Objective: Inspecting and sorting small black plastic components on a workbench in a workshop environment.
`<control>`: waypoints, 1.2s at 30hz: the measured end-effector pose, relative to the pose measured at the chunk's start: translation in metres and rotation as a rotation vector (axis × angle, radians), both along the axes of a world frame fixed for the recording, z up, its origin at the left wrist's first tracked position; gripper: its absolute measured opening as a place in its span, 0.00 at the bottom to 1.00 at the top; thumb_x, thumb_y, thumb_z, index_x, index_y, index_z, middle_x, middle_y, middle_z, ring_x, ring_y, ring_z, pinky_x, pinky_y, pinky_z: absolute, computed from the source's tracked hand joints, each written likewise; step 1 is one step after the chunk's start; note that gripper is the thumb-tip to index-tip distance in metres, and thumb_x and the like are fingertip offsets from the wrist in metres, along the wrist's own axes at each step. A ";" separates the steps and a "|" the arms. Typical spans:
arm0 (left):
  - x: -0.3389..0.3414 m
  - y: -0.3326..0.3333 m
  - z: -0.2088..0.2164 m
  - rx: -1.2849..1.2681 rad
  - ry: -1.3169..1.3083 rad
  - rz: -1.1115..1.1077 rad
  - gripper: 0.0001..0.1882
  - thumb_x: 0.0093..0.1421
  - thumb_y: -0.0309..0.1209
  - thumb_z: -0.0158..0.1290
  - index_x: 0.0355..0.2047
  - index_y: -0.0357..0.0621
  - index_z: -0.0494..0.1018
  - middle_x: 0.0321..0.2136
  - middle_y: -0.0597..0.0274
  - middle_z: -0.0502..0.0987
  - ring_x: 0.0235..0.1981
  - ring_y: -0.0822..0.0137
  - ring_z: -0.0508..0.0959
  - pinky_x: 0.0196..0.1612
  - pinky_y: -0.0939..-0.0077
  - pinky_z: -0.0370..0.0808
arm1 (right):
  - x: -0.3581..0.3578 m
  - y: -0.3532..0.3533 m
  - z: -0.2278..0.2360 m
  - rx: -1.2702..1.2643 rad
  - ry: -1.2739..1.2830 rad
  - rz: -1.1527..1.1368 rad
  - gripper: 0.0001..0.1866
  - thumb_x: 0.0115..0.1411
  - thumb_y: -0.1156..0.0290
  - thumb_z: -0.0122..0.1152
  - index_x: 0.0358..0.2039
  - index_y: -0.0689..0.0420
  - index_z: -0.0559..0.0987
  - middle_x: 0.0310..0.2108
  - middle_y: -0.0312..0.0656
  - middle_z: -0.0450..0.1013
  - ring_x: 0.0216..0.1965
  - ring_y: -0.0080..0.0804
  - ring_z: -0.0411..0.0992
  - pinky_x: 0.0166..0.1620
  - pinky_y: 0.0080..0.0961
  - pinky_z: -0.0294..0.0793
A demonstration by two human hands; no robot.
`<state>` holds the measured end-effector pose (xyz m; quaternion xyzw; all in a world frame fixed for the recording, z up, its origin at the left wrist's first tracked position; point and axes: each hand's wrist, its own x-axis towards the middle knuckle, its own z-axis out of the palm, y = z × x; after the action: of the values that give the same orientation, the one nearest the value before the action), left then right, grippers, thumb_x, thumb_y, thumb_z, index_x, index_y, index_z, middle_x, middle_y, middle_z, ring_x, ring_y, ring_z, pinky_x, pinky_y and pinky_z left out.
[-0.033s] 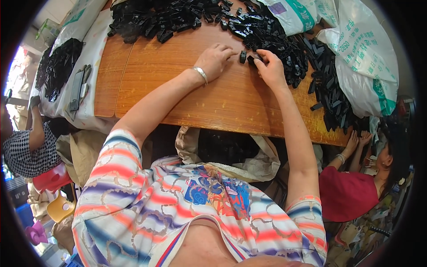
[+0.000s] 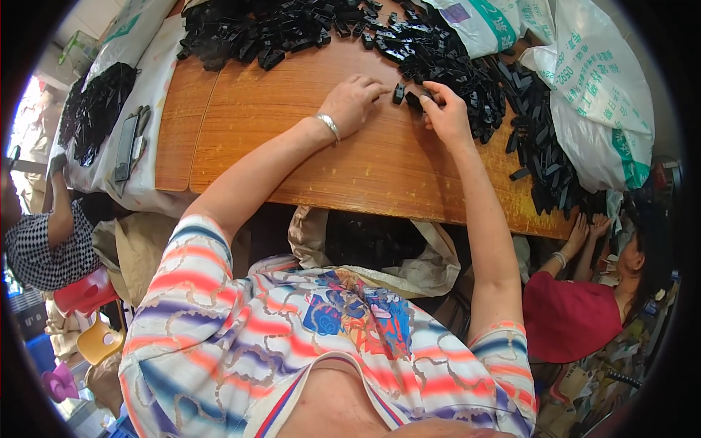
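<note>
On the wooden table (image 2: 292, 150), my left hand (image 2: 352, 104) rests with its fingers loosely bent and apart, holding nothing that I can see. Its index fingertip points at a small black plastic piece (image 2: 399, 93) standing on the wood, close beside it. My right hand (image 2: 447, 117) pinches another black plastic piece (image 2: 414, 101) between thumb and fingers, just right of the standing one. The fingers partly cover the held piece. A large heap of similar black pieces (image 2: 438, 55) lies just beyond my right hand.
More black pieces (image 2: 244, 33) spread along the far side. White printed sacks (image 2: 606, 95) stand at the right. A black pile (image 2: 98, 109) lies on a white-covered surface at the left. An open sack (image 2: 431, 266) hangs below the table edge. Co-workers sit at the left and right.
Almost nothing differs: my left hand sits very slightly nearer to me, and my right hand with its black piece has barely shifted.
</note>
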<state>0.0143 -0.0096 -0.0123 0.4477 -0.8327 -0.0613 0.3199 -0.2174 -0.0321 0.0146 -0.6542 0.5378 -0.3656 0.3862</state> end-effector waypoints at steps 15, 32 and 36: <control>-0.005 0.040 0.007 0.052 0.128 -0.035 0.08 0.54 0.27 0.59 0.35 0.42 0.76 0.32 0.56 0.77 0.38 0.53 0.76 0.43 0.62 0.74 | 0.006 0.104 0.003 -0.013 0.156 0.021 0.10 0.56 0.77 0.66 0.38 0.61 0.76 0.30 0.41 0.76 0.22 0.23 0.72 0.26 0.20 0.72; -0.010 0.081 0.012 0.114 0.242 -0.042 0.20 0.55 0.28 0.59 0.49 0.40 0.73 0.33 0.55 0.76 0.38 0.54 0.77 0.43 0.65 0.75 | 0.029 0.086 0.003 -0.258 0.385 -0.028 0.12 0.51 0.72 0.68 0.36 0.60 0.79 0.34 0.46 0.76 0.32 0.40 0.76 0.39 0.34 0.75; -0.016 0.082 0.016 0.090 0.305 -0.062 0.19 0.54 0.25 0.58 0.48 0.41 0.73 0.33 0.56 0.76 0.38 0.54 0.77 0.43 0.64 0.75 | 0.021 0.089 0.003 -0.242 0.371 -0.065 0.12 0.52 0.72 0.68 0.37 0.60 0.79 0.34 0.45 0.76 0.31 0.38 0.77 0.37 0.33 0.75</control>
<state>-0.0014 0.0728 0.0032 0.4210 -0.7843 -0.1757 0.4203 -0.1968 0.0574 0.0175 -0.7341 0.5725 -0.3132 0.1874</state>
